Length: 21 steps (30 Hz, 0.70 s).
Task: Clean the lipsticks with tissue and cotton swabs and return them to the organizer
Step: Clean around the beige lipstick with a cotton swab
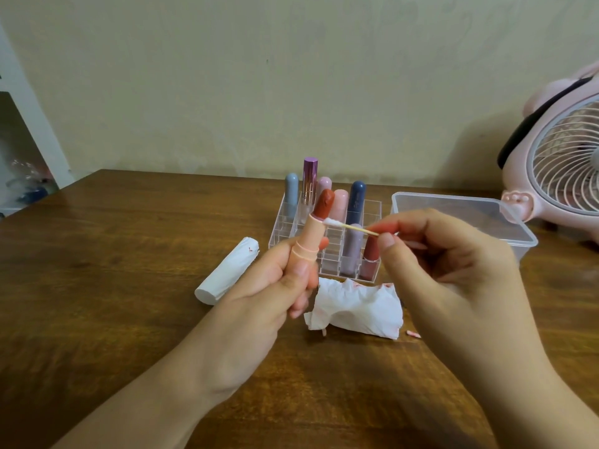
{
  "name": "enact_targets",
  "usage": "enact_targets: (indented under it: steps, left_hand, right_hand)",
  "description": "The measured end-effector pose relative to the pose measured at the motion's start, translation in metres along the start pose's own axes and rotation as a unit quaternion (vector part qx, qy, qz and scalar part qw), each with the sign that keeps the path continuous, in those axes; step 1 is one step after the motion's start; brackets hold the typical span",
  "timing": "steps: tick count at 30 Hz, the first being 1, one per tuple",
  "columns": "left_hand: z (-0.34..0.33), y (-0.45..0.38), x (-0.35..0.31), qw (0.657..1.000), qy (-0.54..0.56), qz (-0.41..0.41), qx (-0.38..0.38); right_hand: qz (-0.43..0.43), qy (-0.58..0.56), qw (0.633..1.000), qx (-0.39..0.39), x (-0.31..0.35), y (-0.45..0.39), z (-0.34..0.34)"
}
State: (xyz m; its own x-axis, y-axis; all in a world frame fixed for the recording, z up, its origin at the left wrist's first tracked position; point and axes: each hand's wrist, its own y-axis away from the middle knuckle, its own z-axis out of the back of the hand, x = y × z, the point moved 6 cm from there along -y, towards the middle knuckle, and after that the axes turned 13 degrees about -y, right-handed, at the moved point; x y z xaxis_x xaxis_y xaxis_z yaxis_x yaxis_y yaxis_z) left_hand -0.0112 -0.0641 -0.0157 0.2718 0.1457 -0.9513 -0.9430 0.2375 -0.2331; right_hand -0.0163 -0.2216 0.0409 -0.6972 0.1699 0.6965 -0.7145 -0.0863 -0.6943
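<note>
Clear organizer [372, 205]: capped lipsticks [355, 202] upright | lidded plastic box [453, 210] beside

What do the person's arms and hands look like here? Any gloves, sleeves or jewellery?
Both are bare. The left hand and right hand wear no gloves, and no rings, watch or bracelet show. No sleeves are in view: both forearms are uncovered right to the picture's lower edge. The fingernails are short and look unpainted.

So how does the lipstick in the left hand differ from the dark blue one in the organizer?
The peach lipstick is uncapped, its red bullet exposed, and gripped by the left hand; the dark blue lipstick is capped and stands in the organizer. A cotton swab touches only the peach one. Both are upright.
</note>
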Motion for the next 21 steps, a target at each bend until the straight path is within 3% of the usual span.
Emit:
enact_targets:
  steps: [21]
  left_hand:
    - [-0.0011, -0.0011, -0.0040, 0.999, 0.048, 0.003, -0.005]
  right_hand:
    - [-0.011, -0.006, 1.000, 0.001, 0.0022, -0.0016, 0.0012]
